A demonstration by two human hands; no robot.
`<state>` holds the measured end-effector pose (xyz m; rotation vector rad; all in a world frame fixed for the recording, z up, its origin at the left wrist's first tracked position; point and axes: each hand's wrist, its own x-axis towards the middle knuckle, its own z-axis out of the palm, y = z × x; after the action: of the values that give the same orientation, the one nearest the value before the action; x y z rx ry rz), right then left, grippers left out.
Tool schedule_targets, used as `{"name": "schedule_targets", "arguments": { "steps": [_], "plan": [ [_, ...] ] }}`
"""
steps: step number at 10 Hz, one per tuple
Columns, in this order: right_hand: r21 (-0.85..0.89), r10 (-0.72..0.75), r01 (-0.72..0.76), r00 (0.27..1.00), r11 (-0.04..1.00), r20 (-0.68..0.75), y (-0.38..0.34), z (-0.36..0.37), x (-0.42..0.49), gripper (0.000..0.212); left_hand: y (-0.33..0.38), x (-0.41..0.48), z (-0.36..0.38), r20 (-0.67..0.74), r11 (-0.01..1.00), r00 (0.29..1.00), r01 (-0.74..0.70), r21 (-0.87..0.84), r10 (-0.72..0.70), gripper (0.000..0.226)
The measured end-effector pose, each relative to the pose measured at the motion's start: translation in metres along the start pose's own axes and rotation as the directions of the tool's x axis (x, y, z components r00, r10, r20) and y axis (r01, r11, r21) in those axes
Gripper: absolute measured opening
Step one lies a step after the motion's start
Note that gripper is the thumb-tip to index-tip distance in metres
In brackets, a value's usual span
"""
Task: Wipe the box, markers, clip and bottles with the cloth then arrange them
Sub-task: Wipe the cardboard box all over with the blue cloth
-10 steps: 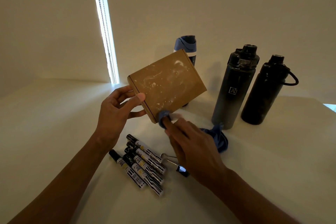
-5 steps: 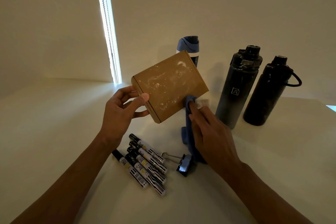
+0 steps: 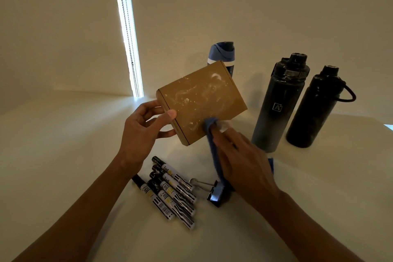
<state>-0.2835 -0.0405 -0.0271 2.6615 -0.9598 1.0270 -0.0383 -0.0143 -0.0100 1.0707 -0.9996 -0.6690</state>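
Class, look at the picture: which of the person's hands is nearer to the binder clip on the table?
The right hand. It holds the cloth just above and beside the binder clip. The left hand grips the box, higher up and off to the left, beyond the markers.

A pale surface (image 3: pixel 63 155) carries the items and meets plain cream walls (image 3: pixel 255 6) at its far edge. At the far left, a narrow vertical strip of daylight (image 3: pixel 125 27) runs down the wall to the surface, with a beaded cord (image 3: pixel 130 49) hanging along it.
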Motion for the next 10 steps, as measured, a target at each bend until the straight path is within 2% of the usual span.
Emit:
{"name": "schedule_targets", "arguments": {
  "steps": [1, 2, 3, 4, 5, 6, 7, 8, 9, 10],
  "plan": [
    [-0.017, 0.148, -0.149, 0.989, 0.989, -0.026, 0.014, -0.005, 0.005, 0.044, 0.001, 0.0, 0.0, -0.006, 1.0, 1.0, 0.0, -0.008, 0.0, 0.057],
    [0.041, 0.134, -0.133, 0.991, 0.99, -0.022, 0.01, -0.006, 0.002, 0.045, 0.0, -0.001, 0.001, -0.012, 1.0, 1.0, 0.001, 0.0, -0.001, 0.058],
    [0.037, 0.02, -0.021, 0.999, 0.999, 0.026, -0.007, 0.002, 0.0, 0.045, 0.0, -0.001, 0.002, -0.015, 1.0, 1.0, -0.003, 0.005, 0.003, 0.058],
    [0.003, -0.113, 0.113, 0.993, 0.994, 0.041, -0.016, 0.017, 0.001, 0.106, 0.0, -0.001, 0.002, -0.013, 1.0, 1.0, -0.016, 0.016, 0.016, 0.057],
    [0.03, -0.177, 0.177, 0.984, 0.984, -0.005, -0.022, 0.029, 0.001, 0.044, -0.002, -0.001, 0.003, -0.003, 0.999, 1.0, -0.026, 0.046, 0.027, 0.056],
    [0.054, -0.24, 0.244, 0.968, 0.968, -0.072, -0.015, 0.036, -0.001, 0.061, -0.002, -0.001, 0.003, 0.003, 0.998, 1.0, -0.03, 0.047, 0.03, 0.056],
    [-0.011, -0.121, 0.121, 0.993, 0.993, -0.002, -0.015, 0.026, 0.002, 0.084, -0.002, 0.0, 0.001, 0.005, 0.999, 1.0, -0.031, 0.043, 0.031, 0.056],
    [-0.141, 0.013, -0.012, 1.0, 0.99, 0.0, -0.01, 0.009, 0.004, 0.063, -0.002, 0.0, -0.001, 0.005, 0.999, 1.0, -0.017, 0.034, 0.017, 0.058],
    [-0.087, 0.169, -0.172, 0.985, 0.981, -0.044, 0.01, 0.001, 0.007, 0.055, 0.0, 0.001, -0.004, -0.004, 0.999, 1.0, -0.017, 0.033, 0.017, 0.061],
    [-0.086, 0.26, -0.268, 0.961, 0.96, -0.093, 0.028, -0.009, 0.008, 0.047, 0.001, 0.002, -0.005, 0.0, 0.999, 1.0, -0.021, 0.04, 0.021, 0.063]
  ]
}}
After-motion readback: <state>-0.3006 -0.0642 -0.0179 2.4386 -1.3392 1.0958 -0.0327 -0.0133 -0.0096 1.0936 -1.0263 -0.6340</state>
